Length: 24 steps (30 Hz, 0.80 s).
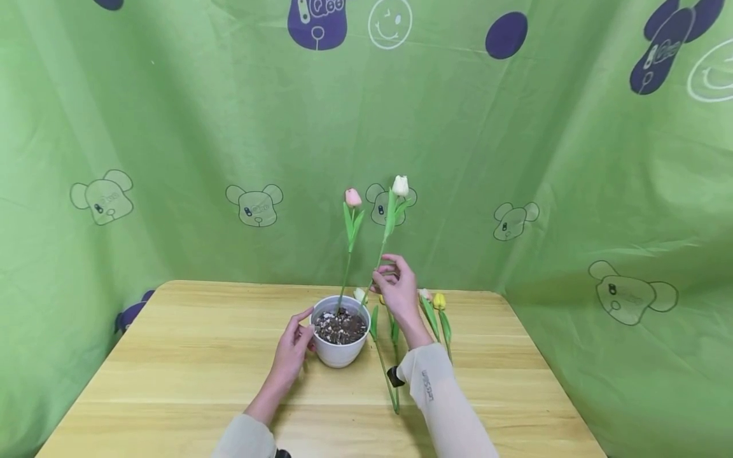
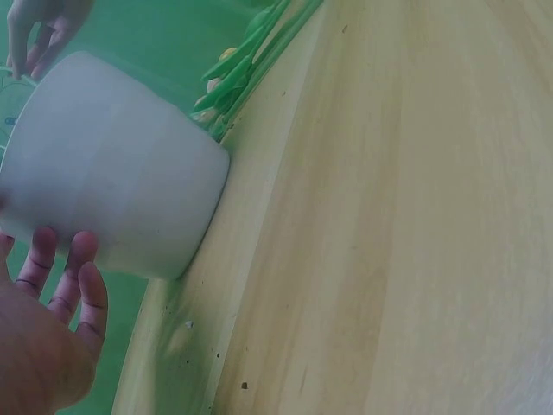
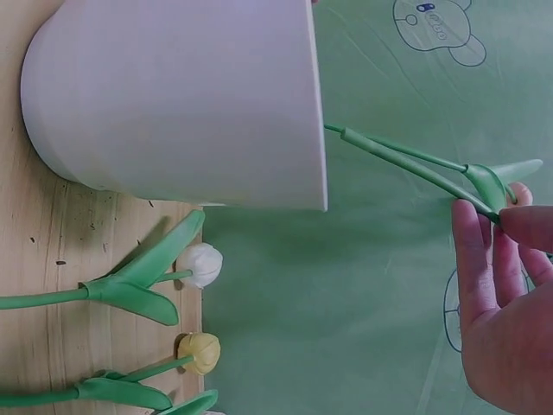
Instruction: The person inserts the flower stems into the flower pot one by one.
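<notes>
A white flowerpot (image 1: 339, 353) of dark soil (image 1: 342, 328) stands on the table, a pink tulip (image 1: 353, 198) upright in it. My left hand (image 1: 292, 346) holds the pot's left side at the rim; in the left wrist view its fingers (image 2: 65, 285) lie along the outer wall. Behind the pot's right edge, my right hand (image 1: 397, 292) pinches the green stem of a white tulip (image 1: 400, 186) between thumb and fingers. This tulip leans up to the right. Its lower stem end (image 3: 350, 137) shows just above the rim in the right wrist view.
Several tulips lie on the table right of the pot, among them a white one (image 3: 200, 265) and a yellow one (image 1: 439, 301), partly hidden by my right arm. Soil crumbs (image 2: 244, 386) dot the wood. A green curtain (image 1: 172, 127) hangs behind the table (image 1: 189, 356).
</notes>
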Each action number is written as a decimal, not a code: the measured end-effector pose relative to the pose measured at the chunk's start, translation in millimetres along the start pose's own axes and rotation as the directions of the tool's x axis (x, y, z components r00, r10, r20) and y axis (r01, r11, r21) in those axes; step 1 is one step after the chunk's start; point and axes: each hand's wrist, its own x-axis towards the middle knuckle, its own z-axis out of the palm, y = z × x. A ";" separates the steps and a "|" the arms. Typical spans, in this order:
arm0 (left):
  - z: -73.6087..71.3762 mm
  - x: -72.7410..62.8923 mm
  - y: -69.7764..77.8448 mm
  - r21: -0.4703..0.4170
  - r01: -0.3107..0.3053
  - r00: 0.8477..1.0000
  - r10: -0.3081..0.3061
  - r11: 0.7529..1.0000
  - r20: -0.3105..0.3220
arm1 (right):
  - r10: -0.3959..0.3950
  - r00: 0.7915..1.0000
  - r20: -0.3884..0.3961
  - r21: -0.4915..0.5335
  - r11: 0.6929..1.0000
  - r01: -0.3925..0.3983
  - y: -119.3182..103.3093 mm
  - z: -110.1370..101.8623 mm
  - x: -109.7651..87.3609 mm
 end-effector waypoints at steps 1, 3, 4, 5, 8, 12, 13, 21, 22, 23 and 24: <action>0.4 0.1 0.2 -0.001 0.001 1.000 -0.001 1.000 0.001 | -0.005 1.000 -0.001 0.003 1.000 0.005 1.1 0.3 0.3; 1.1 0.1 0.4 0.000 0.001 1.000 -0.001 1.000 0.006 | -0.014 1.000 -0.005 0.001 1.000 0.014 3.1 0.8 0.7; 1.4 0.1 0.4 -0.001 0.002 1.000 -0.002 1.000 0.008 | -0.019 1.000 -0.007 -0.004 1.000 0.019 4.6 1.0 1.2; 1.5 0.0 0.3 0.001 0.003 1.000 -0.003 1.000 0.009 | -0.025 1.000 -0.006 -0.009 1.000 0.025 5.7 1.3 1.3; 1.3 0.1 -0.3 0.002 0.005 1.000 -0.005 1.000 0.004 | -0.044 0.999 0.003 -0.030 0.999 0.045 9.1 2.4 1.9; -0.4 0.4 0.2 0.001 0.003 1.000 -0.003 1.000 -0.003 | -0.072 0.997 0.010 -0.041 0.997 0.072 12.5 5.0 2.7; -0.7 0.4 0.3 0.000 0.002 1.000 -0.002 1.000 -0.002 | -0.080 0.997 0.009 -0.037 0.996 0.080 13.1 5.5 2.7; -0.2 -0.1 0.7 -0.005 -0.035 0.999 0.035 0.999 0.006 | -0.116 0.993 0.023 -0.035 0.993 0.117 18.7 9.7 2.6; 0.0 -0.5 0.7 -0.006 -0.036 0.999 0.036 0.999 0.006 | -0.117 0.993 0.025 -0.041 0.992 0.118 19.4 10.3 2.8; -0.1 -0.8 0.8 -0.005 -0.038 0.999 0.038 0.999 0.007 | -0.117 0.993 0.026 -0.049 0.992 0.118 20.3 10.9 2.9; -0.1 -0.9 0.5 -0.004 -0.038 0.999 0.038 0.999 0.008 | -0.118 0.993 0.026 -0.059 0.991 0.119 21.4 11.5 3.2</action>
